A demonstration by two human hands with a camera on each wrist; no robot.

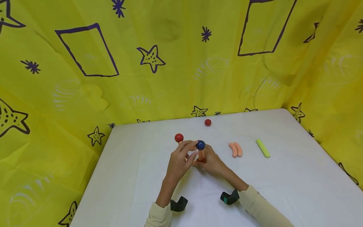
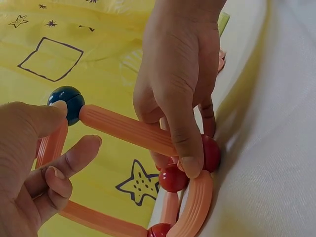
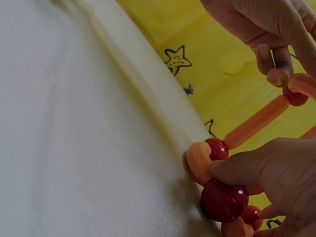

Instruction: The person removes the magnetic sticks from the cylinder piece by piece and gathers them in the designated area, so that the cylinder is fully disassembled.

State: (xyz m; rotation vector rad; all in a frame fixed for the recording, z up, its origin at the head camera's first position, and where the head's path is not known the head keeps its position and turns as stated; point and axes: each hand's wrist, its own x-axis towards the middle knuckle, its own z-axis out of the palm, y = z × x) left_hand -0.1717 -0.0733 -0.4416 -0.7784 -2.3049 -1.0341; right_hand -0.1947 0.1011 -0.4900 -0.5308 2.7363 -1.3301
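A frame of orange rods and colored balls stands between both hands over the white table. At its top, my left hand (image 1: 177,162) pinches a blue ball (image 1: 200,145), the thumb lying on it in the left wrist view. A straight orange rod (image 2: 126,128) runs from this ball down to a red ball (image 2: 212,153). My right hand (image 1: 214,162) grips that rod's lower end, thumb over it close by the red ball. Below the thumb a curved orange rod (image 2: 196,205) bends away. Another red ball (image 1: 179,137) tops the frame's far left corner.
A loose red ball (image 1: 208,122) lies near the table's back edge. Right of the hands are two curved orange rods (image 1: 233,149) side by side and a straight yellow-green rod (image 1: 263,148). Yellow patterned cloth (image 1: 175,88) hangs behind and beside the white table (image 1: 119,176).
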